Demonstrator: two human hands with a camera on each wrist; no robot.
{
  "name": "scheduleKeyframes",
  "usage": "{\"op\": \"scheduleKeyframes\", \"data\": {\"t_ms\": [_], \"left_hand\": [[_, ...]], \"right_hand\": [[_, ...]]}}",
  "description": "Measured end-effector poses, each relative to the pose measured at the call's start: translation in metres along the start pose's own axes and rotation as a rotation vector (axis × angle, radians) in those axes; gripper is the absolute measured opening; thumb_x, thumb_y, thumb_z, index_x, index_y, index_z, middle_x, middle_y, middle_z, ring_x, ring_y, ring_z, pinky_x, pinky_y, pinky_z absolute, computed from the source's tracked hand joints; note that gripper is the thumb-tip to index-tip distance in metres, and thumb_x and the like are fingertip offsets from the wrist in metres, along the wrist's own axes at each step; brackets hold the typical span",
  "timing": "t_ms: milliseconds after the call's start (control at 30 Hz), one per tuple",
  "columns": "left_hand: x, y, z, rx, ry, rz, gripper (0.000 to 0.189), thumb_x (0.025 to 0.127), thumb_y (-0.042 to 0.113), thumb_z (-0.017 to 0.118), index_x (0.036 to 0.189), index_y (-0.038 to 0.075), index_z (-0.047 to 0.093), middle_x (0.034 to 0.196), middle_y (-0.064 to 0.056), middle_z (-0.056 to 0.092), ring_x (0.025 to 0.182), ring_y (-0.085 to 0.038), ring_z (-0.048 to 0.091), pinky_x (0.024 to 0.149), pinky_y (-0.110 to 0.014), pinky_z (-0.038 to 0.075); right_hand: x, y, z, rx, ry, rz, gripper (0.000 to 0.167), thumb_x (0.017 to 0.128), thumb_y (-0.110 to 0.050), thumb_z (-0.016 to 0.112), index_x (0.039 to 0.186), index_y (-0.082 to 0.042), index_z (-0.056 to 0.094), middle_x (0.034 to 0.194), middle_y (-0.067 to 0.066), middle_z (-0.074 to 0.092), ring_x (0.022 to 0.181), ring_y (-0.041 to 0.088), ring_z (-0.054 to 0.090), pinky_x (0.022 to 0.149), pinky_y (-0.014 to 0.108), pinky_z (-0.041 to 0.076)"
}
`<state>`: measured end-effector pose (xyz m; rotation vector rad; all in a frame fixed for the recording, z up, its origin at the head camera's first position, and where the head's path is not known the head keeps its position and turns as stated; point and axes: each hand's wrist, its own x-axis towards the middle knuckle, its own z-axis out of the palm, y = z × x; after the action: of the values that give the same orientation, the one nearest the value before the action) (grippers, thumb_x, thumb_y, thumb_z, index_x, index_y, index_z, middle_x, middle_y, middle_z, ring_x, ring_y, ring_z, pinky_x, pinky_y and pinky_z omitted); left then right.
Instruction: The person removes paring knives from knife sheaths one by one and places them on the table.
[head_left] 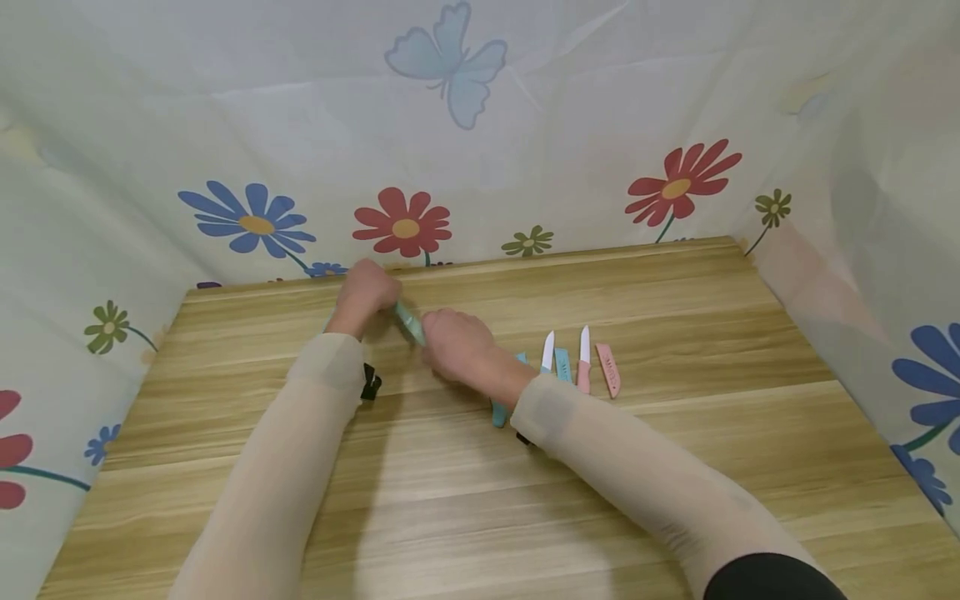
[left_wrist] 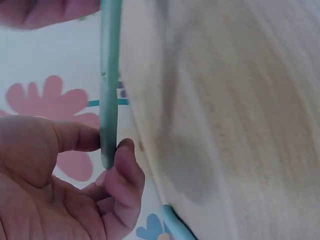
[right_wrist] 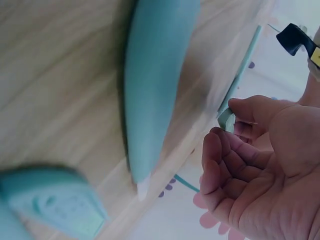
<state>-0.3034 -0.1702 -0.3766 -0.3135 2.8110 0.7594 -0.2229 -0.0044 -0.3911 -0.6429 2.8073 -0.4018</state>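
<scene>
Both hands hold a pale green sheathed knife (head_left: 408,322) between them, above the back part of the table. My left hand (head_left: 367,292) pinches its far end between thumb and fingers, plainly seen in the left wrist view. At the near end, my right hand (head_left: 457,342) grips it, thumb against curled fingers. A seam crosses the green piece (left_wrist: 110,75), and no blade shows. Beneath the right wrist lies a turquoise knife handle (right_wrist: 160,85), partly hidden in the head view. Another turquoise piece (left_wrist: 177,222) lies on the table near the left hand, mostly hidden by that wrist.
Right of the right wrist lie a white-bladed blue knife (head_left: 548,350), a blue sheath (head_left: 563,364), a pink knife (head_left: 583,371) and a pink sheath (head_left: 609,369). Flower-printed sheets (head_left: 570,125) stand around the back and sides of the wood-grain table (head_left: 450,517).
</scene>
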Motion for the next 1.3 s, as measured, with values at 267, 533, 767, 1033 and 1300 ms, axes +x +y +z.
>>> {"op": "scheduleKeyframes", "data": {"t_ms": [267,533,767,1033,1300], "left_hand": [[-0.006,0.001,-0.008,-0.383,-0.036,-0.031,0.022,0.1,0.01,0.062,0.101,-0.011,0.069,0.082,-0.018,0.07,0.059,-0.017,0.072,0.069,-0.034,0.063],[-0.023,0.003,-0.003,-0.776,-0.119,-0.008,0.04,0.109,0.015,0.059,0.138,-0.012,0.053,0.103,-0.018,0.068,0.073,-0.013,0.076,0.09,-0.037,0.06],[-0.039,0.003,0.003,-0.989,-0.14,0.001,0.038,0.11,0.016,0.059,0.139,-0.007,0.049,0.118,-0.021,0.063,0.091,-0.02,0.076,0.094,-0.036,0.059],[-0.057,0.003,0.014,-1.16,-0.203,-0.012,0.024,0.111,0.016,0.057,0.126,-0.003,0.056,0.123,-0.019,0.064,0.102,-0.025,0.076,0.096,-0.038,0.058],[-0.076,0.005,0.025,-1.234,-0.264,-0.014,0.032,0.112,0.016,0.055,0.134,-0.007,0.055,0.13,-0.022,0.065,0.121,-0.035,0.07,0.097,-0.038,0.058]], "right_hand": [[-0.011,0.019,-0.011,0.04,0.066,0.008,0.016,0.1,-0.022,0.072,0.095,-0.011,0.062,0.084,0.002,0.062,0.07,0.017,0.058,0.06,0.03,0.051],[-0.024,0.04,-0.019,0.047,0.124,0.001,0.01,0.098,-0.016,0.073,0.101,-0.009,0.065,0.089,0.001,0.063,0.072,0.016,0.061,0.06,0.03,0.052],[-0.038,0.053,-0.026,0.078,0.19,0.001,0.015,0.096,-0.009,0.071,0.11,-0.005,0.07,0.097,0.003,0.065,0.076,0.017,0.063,0.062,0.03,0.054],[-0.054,0.066,-0.031,0.032,0.254,-0.031,0.023,0.096,-0.011,0.072,0.118,-0.004,0.072,0.111,0.007,0.07,0.09,0.02,0.065,0.078,0.037,0.057],[-0.065,0.082,-0.031,0.015,0.329,-0.05,0.022,0.094,-0.008,0.072,0.116,-0.005,0.074,0.113,0.007,0.071,0.096,0.023,0.066,0.082,0.039,0.057]]}}
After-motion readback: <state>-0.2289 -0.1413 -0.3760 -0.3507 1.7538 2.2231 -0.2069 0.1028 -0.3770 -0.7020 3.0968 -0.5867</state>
